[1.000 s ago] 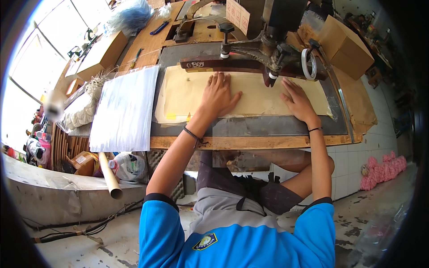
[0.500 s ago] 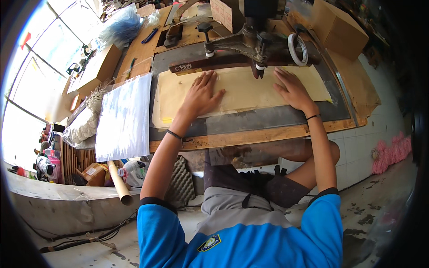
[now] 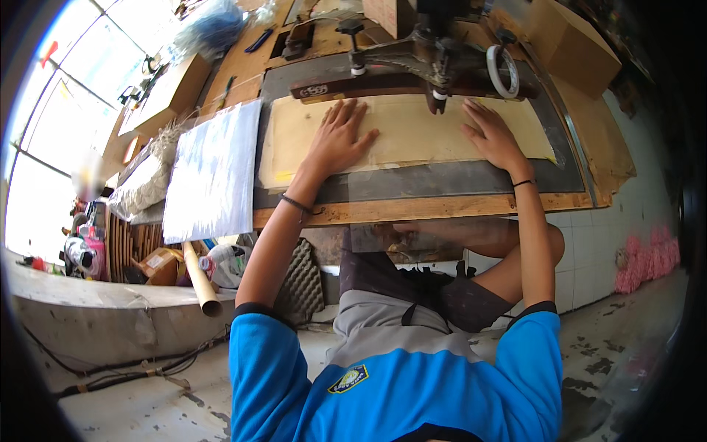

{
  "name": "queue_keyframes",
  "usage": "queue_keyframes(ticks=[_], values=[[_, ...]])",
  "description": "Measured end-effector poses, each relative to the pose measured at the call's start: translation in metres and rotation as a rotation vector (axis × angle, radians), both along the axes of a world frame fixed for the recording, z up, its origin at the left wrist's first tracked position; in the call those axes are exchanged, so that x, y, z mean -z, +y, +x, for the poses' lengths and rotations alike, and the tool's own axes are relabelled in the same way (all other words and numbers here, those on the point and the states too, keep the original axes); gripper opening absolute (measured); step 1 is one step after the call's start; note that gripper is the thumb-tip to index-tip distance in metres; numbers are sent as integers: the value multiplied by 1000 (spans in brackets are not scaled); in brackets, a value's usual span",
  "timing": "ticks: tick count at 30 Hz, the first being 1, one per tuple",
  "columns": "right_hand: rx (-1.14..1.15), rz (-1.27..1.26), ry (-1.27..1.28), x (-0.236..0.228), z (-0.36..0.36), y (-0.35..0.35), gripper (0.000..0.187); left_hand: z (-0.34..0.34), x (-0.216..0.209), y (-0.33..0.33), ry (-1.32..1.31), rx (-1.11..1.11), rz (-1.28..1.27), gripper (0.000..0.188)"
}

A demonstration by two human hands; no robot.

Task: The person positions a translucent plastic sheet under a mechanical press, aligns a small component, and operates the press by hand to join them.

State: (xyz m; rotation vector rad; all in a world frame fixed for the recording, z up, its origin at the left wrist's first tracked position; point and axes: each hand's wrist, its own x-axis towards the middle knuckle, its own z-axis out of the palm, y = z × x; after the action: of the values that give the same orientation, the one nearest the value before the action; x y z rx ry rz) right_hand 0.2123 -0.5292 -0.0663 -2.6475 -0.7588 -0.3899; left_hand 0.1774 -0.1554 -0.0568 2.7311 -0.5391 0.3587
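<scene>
A wide tan sheet [image 3: 401, 132] lies flat on the dark bed of a wooden worktable [image 3: 412, 210]. My left hand [image 3: 337, 140] presses on the sheet's left part with fingers spread. My right hand [image 3: 492, 135] lies flat on its right part, just right of the needle foot of a heavy sewing machine [image 3: 420, 55] whose arm spans the sheet. Neither hand grips anything; both palms rest on the sheet.
A stack of white sheets [image 3: 213, 169] lies left of the tan sheet. Cardboard boxes [image 3: 571, 44] stand at the back right and back left. A cardboard tube [image 3: 200, 280], bottles and foam lie under the table's left side. Pink bundles [image 3: 648, 254] sit on the floor, right.
The view has shifted closer to the table. Both hands stay flat on the sheet, with the right hand now nearer the needle foot.
</scene>
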Motion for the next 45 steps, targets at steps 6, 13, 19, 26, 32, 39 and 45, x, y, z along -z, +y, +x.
queue_keyframes(ticks=[6,13,19,26,32,39,45], values=[[-33,-9,-45,8,6,-12,57,2,3,-3,-9,12,-17,80],[-22,8,8,2,5,-10,56,3,3,-5,-35,6,6,76],[58,-115,36,-5,-1,0,57,3,3,-5,-62,-1,31,76],[-113,-147,233,-28,-12,115,67,5,-1,-1,-56,-11,48,75],[-92,-150,184,-16,1,131,70,5,-3,-7,-50,-13,65,75],[-107,-120,149,-14,9,130,71,5,-4,-7,-47,-10,60,72],[-22,-86,263,-33,-5,108,69,0,-3,0,-13,-33,72,72]])
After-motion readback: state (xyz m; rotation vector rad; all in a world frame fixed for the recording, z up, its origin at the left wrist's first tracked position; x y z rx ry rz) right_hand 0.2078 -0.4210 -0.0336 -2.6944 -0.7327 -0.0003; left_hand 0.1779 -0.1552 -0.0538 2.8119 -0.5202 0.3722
